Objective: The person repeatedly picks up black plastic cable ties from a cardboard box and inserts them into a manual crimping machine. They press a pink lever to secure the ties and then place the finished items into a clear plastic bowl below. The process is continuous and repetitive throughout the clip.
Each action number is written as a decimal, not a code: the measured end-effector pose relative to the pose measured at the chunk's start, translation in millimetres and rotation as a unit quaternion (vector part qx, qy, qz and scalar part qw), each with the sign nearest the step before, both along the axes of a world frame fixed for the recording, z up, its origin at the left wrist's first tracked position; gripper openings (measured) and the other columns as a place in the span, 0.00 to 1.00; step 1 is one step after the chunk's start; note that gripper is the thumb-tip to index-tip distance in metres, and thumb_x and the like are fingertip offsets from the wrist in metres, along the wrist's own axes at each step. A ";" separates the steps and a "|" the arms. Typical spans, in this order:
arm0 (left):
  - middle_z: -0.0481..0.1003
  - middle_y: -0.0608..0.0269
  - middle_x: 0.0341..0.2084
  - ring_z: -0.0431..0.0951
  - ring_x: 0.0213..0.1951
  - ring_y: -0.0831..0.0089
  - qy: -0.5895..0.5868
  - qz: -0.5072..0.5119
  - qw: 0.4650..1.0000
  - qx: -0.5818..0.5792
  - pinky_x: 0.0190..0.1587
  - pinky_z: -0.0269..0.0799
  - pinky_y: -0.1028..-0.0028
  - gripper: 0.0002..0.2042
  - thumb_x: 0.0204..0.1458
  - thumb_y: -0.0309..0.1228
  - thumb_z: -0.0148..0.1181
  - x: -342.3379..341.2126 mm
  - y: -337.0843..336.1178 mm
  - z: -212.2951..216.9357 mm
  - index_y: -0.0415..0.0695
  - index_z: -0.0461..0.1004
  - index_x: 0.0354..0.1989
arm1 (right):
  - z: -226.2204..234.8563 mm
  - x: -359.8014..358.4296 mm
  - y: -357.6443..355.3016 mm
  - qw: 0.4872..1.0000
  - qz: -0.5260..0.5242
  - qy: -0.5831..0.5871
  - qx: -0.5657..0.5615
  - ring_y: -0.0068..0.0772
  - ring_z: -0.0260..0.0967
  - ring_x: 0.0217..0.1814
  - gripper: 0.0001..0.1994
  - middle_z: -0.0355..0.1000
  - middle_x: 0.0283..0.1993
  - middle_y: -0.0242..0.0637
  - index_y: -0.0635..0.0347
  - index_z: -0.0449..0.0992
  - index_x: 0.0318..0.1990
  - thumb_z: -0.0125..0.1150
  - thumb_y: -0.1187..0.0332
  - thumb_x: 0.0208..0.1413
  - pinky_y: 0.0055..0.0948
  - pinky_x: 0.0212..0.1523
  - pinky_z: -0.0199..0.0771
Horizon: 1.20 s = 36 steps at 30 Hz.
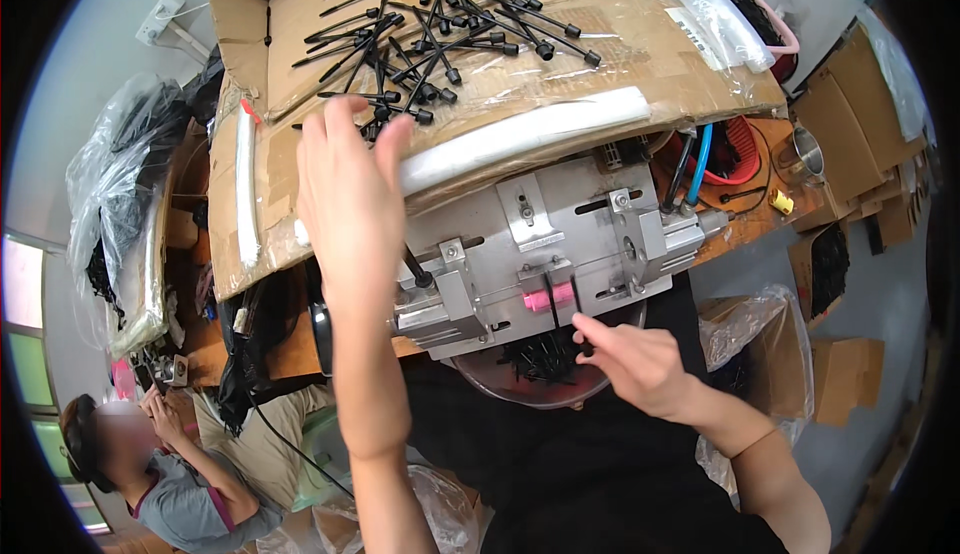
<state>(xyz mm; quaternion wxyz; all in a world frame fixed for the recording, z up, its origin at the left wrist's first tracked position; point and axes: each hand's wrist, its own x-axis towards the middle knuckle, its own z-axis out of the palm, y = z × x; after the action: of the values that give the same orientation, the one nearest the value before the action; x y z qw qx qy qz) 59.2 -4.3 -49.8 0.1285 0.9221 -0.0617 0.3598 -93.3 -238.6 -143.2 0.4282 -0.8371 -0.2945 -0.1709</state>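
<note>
My left hand (pixel 352 199) is raised over the near left edge of a cardboard sheet, fingers extended and thumb apart. Its fingertips are beside a loose pile of black rods (pixel 440 39) with knobbed ends; I see nothing held in it. My right hand (pixel 640 369) pinches a thin black rod (pixel 587 350), mostly hidden by the fingers, at the front of a metal fixture (pixel 505 254). A pink block (pixel 549 297) sits at the fixture's front centre, with dark strips across it. Another black rod (pixel 422 279) shows by the fixture's left clamp, partly behind my left forearm.
Below the fixture, a clear bowl (pixel 480 379) holds black pieces. The cardboard sheet (pixel 300 134) overhangs the fixture's back. A red basket (pixel 742 154), blue hose (pixel 702 159) and metal cup (pixel 803 154) are at right. A co-worker (pixel 190 484) sits at lower left.
</note>
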 end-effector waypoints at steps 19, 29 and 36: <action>0.74 0.54 0.29 0.77 0.29 0.67 0.141 -0.084 0.979 -0.123 0.34 0.73 0.69 0.06 0.49 0.19 0.63 -15.1 44.9 29.5 0.36 0.77 0.36 | 162.2 282.1 -203.5 0.873 -0.262 -0.283 -0.299 0.41 0.72 0.44 0.13 0.74 0.46 0.45 0.59 0.73 0.52 0.59 0.68 0.61 0.36 0.47 0.71; 0.74 0.57 0.32 0.73 0.36 0.62 0.008 -0.033 0.994 -0.107 0.38 0.71 0.67 0.12 0.48 0.15 0.60 -103.8 5.5 -6.5 0.37 0.75 0.42 | 122.4 214.0 -26.8 0.970 -0.085 0.008 -0.229 0.46 0.73 0.41 0.11 0.74 0.36 0.47 0.64 0.69 0.45 0.60 0.73 0.56 0.36 0.40 0.74; 0.69 0.55 0.36 0.70 0.38 0.63 0.218 -0.190 0.954 -0.077 0.43 0.69 0.69 0.32 0.46 0.15 0.61 -178.7 -71.7 -80.8 0.29 0.62 0.63 | 151.4 198.9 -71.5 0.943 0.004 0.238 0.231 0.22 0.74 0.34 0.11 0.79 0.43 0.37 0.61 0.74 0.50 0.59 0.71 0.62 0.19 0.36 0.74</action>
<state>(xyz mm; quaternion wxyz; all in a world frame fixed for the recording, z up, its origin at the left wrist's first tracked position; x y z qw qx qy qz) -119.5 -76.0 -130.6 0.2752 0.9368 -0.1780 0.1225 105.6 -310.2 8.2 0.6685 -0.7299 -0.1397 -0.0280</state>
